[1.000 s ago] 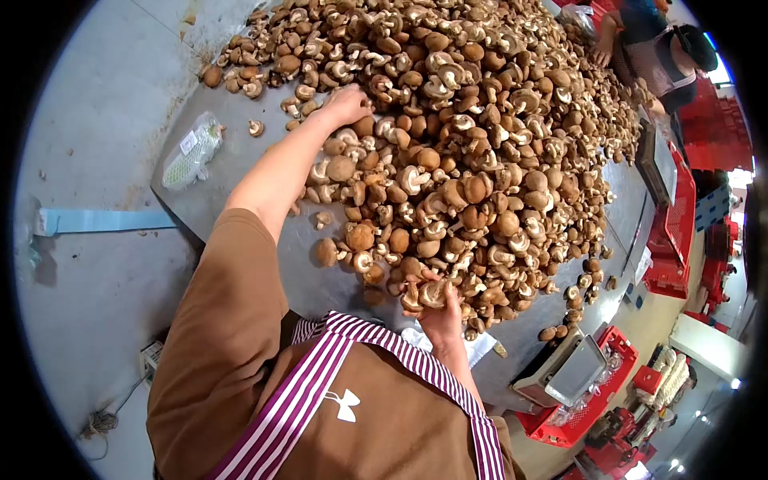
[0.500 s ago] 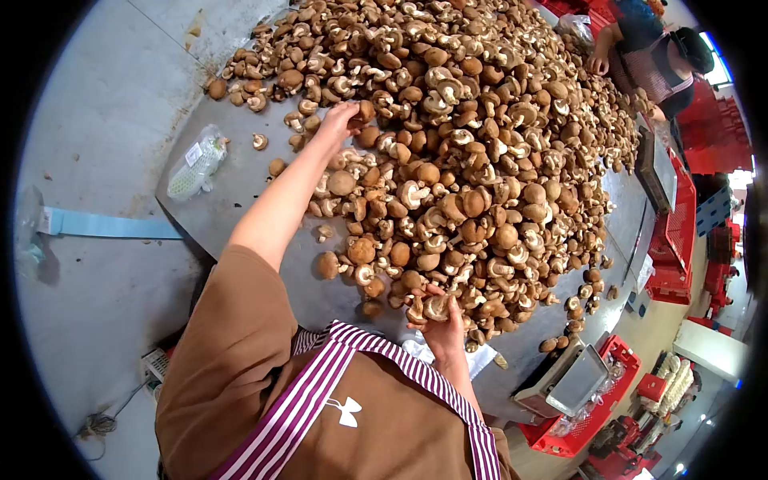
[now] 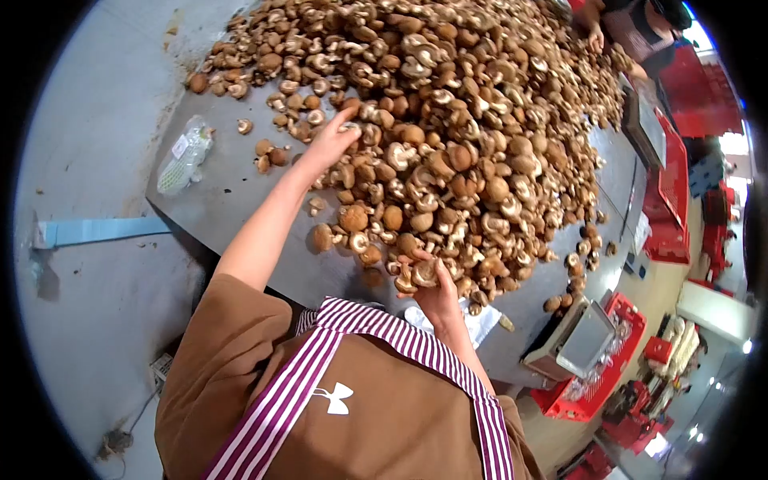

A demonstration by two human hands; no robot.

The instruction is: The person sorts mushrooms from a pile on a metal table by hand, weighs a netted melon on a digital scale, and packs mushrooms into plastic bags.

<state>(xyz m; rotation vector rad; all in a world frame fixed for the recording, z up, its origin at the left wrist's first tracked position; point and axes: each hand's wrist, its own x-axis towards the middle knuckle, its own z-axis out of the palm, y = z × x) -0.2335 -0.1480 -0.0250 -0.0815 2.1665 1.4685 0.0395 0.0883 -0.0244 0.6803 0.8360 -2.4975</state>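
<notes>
A large heap of brown shiitake mushrooms (image 3: pixel 480 152) with pale stems covers much of the metal table. At the heap's left edge is my left hand (image 3: pixel 334 138), thumb and forefinger closed about a mushroom (image 3: pixel 350 126) among the others; its other fingers are partly hidden. Near the front edge, my right hand (image 3: pixel 438 298) is cupped, palm up, around a couple of mushrooms (image 3: pixel 424 274), with stems and gills showing. A few loose mushrooms (image 3: pixel 278 156) lie on the metal to the left of my left hand.
A netted clear package (image 3: pixel 186 156) lies on the left of the grey table (image 3: pixel 232 180). To the right stand a scale with a metal pan (image 3: pixel 586 340) and red crates (image 3: pixel 616 364). Across the heap, a co-worker (image 3: pixel 636 32) reaches toward the mushrooms. White sheet (image 3: pixel 478 320) lies by my right wrist.
The view has shifted slightly, so the heap sits higher and further left. My left hand has lowered against the heap. More loose mushrooms lie left of it. My right hand still holds mushrooms.
</notes>
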